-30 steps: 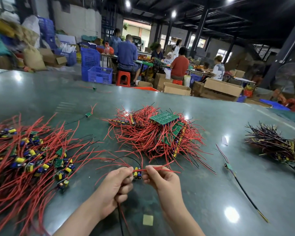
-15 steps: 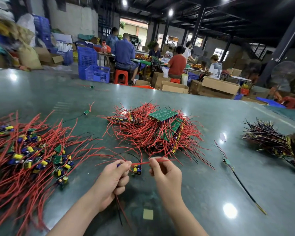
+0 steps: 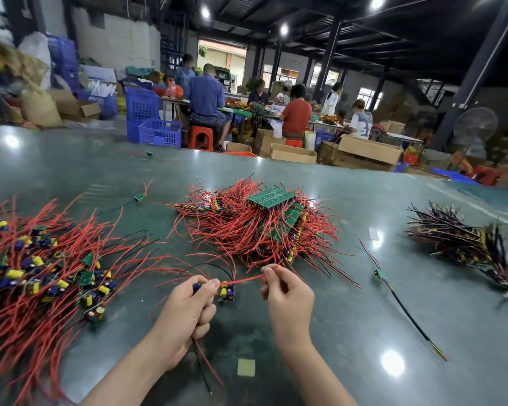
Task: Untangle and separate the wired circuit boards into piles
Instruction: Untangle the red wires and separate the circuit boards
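Left hand (image 3: 188, 306) grips 1 small board (image 3: 227, 291); right hand (image 3: 286, 291) pinches its red wire (image 3: 247, 279) above the counter (image 3: 349, 303). Sorted pile (image 3: 41, 273) left; tangled heap (image 3: 261, 227) centre remains, roughly half done.

no legible text, no readable labels, brands, numbers or signs anywhere

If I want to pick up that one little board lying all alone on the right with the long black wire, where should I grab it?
Probably pinch the lone board itself by its two long edges, coming straight down from above. It lies flat on the table, apart from the piles, so nothing blocks your fingers. Its thin wires would likely bend and let the board dangle.
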Tool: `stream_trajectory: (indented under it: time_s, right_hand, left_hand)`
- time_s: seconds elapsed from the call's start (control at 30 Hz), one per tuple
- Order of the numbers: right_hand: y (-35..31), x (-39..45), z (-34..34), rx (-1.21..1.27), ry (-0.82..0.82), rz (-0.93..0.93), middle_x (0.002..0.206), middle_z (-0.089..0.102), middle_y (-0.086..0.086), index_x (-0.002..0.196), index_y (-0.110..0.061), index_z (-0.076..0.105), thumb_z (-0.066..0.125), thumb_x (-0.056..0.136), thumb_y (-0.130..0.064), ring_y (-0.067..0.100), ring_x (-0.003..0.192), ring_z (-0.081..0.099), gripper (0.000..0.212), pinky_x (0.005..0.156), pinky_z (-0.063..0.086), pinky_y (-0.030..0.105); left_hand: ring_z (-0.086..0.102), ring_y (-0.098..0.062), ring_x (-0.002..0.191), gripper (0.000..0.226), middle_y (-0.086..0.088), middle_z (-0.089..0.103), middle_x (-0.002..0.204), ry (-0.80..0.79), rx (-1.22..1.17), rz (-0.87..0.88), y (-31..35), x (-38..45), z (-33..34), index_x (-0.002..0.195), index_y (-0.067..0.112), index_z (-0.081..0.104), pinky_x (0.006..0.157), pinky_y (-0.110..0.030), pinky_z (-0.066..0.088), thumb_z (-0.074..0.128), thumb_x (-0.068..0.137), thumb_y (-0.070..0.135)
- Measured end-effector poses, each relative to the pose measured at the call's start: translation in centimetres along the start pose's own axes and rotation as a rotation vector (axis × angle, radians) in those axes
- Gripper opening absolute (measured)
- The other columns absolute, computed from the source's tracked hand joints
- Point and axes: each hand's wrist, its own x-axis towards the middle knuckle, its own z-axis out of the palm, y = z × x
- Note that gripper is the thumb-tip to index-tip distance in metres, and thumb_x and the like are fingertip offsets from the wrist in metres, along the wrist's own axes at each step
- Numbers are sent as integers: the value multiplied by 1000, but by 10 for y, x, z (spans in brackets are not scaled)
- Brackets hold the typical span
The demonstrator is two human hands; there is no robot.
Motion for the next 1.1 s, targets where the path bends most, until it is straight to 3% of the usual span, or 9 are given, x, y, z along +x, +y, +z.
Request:
stream_trajectory:
  time_s: [0.23, 0.43, 0.5, 0.63, 0.7, 0.77, 0.87, 0.97, 1.1]
  right_hand:
    - [-5, 12, -14, 353, 5, 205, 59, 63, -2, 71, -12, 74, 61, 89, -6, 7, 54, 54, 23, 54, 49, 18]
    - [-9, 18, -22, 310, -38, 155, 57, 61, 0, 71, -13, 75, 60, 89, -9, 8, 51, 52, 24, 52, 45, 18]
    - [-6, 18, -24, 172, 49, 15, 55, 59, -2, 68, -16, 76, 63, 87, -7, 10, 50, 51, 25, 52, 44, 19]
    - [-1, 16, -25, -313, 193, -539, 66, 63, -6, 78, -8, 75, 67, 83, -2, 10, 61, 57, 11, 59, 44, 14]
    - [-3, 16, -25, -185, 110, -385, 62, 62, -8, 77, -13, 74, 65, 85, -6, 7, 55, 54, 14, 56, 44, 16]
    - [-7, 16, -25, 129, -38, -60, 64, 65, -1, 82, -14, 74, 58, 91, -19, 8, 52, 53, 19, 53, 45, 19]
    - [-9, 12, -19, 335, -146, 211, 70, 68, 7, 95, -10, 70, 44, 95, -34, 13, 53, 55, 36, 50, 46, 22]
    - [-7, 6, -16, 114, -42, 73, 76, 71, 2, 92, -16, 72, 47, 97, -20, 10, 64, 58, 25, 62, 47, 21]
    - [-16, -3, -18, 46, 97, -148, 84, 68, -8, 83, -23, 70, 52, 93, -11, 8, 83, 61, 24, 71, 44, 11]
  left_hand:
    - [18, -5, 38, 29, 6, 28, 54, -98, 94, -46, 2, -7, 5, 68, 16, 38, 36, -9, 14, 49, 95, 15]
    - [15, -5, 39, 30, 5, 30, 56, -202, 138, -112, 8, -11, 2, 67, 17, 36, 37, -7, 12, 50, 94, 16]
    - [14, -5, 39, 31, 4, 29, 57, -245, 156, -128, 8, -11, 3, 66, 18, 37, 36, -7, 12, 50, 94, 16]
    - [15, -5, 39, 31, 4, 27, 57, -265, 127, -136, 10, -12, 5, 64, 19, 38, 37, -8, 12, 53, 91, 17]
    - [15, -7, 42, 27, 3, 25, 59, -246, 50, -139, 12, -12, 2, 64, 19, 40, 39, -10, 12, 57, 84, 26]
    - [17, -9, 44, 25, 2, 23, 61, -247, -163, -204, 14, -10, -2, 67, 17, 42, 37, -14, 13, 58, 79, 33]
    - [38, -13, 45, 24, -1, 39, 60, -268, -589, -281, 16, -7, -5, 71, 8, 57, 38, -21, 31, 78, 61, 16]
    - [58, -17, 64, 13, -2, 67, 79, -142, -659, -198, 17, -6, -8, 85, 11, 68, 60, -30, 39, 60, 76, 17]
    - [51, -13, 75, 33, 7, 70, 103, -10, -699, -48, 15, -4, -14, 98, 20, 69, 66, -25, 31, 52, 75, 5]
